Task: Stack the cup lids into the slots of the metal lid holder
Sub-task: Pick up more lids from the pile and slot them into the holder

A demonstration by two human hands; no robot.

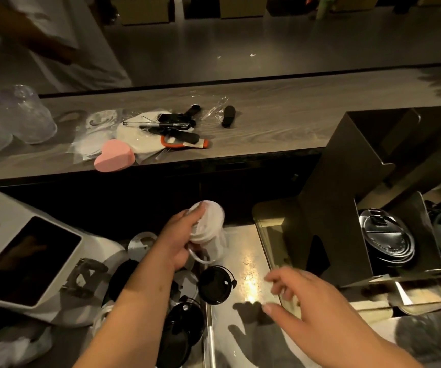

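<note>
White lid stack (208, 227): a column of pale plastic cup lids, tilted, held above the near bench to the left of the holder.
Left hand (177, 240): fingers and thumb curled round the lid stack, gripping it from the side.
Right hand (301, 296): raised over the near bench in front of the holder's base, fingers apart and bent; motion blur hides whether it pinches anything, so this cannot be told.
Metal lid holder (347, 181): dark sheet-metal rack at the right, standing on the near bench, with upright dividers forming slots.
Black lids in slot (387, 243): a stack lying in one compartment of the holder; a neighbouring compartment further right holds more dark lids, partly cut off.
Loose black lids (215, 284): several on the bench below the left hand, overlapping near the forearm.
Near bench (243, 261): shiny steel surface with glare.
Upper bench (280, 115): wood-grain ledge behind, carrying a pink heart (114, 155), pens (158, 125), plastic bags and clear cups (14, 118).
Screen device (25, 258): white-cased, dark display, at the left.
</note>
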